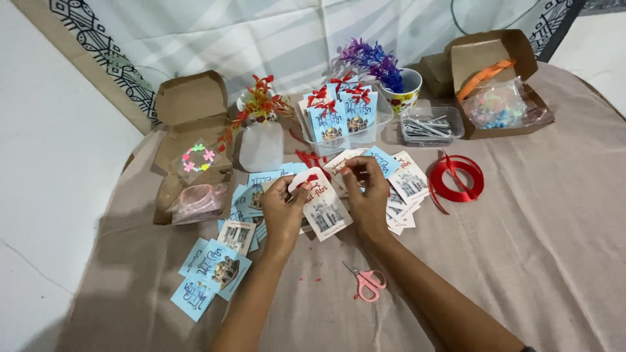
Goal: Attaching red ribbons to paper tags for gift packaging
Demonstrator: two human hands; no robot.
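Observation:
My left hand (282, 210) and my right hand (366, 192) hold one white gift tag (325, 207) with a building picture, over the middle of the beige cloth. A small piece of red ribbon (308, 182) sits at the tag's top, between my left thumb and my right fingertips. White tags (407, 182) lie spread to the right of my hands, and light blue tags (212, 267) lie in a pile to the left. Just below my right forearm rest pink-handled scissors (368, 284).
A red ribbon roll (458, 177) lies right of the tags. Behind are a clear tray of bowed blue tags (339, 120), a clear tub of metal pins (429, 127), two flower pots (403, 88), and open cardboard boxes at left (192, 140) and right (495, 78).

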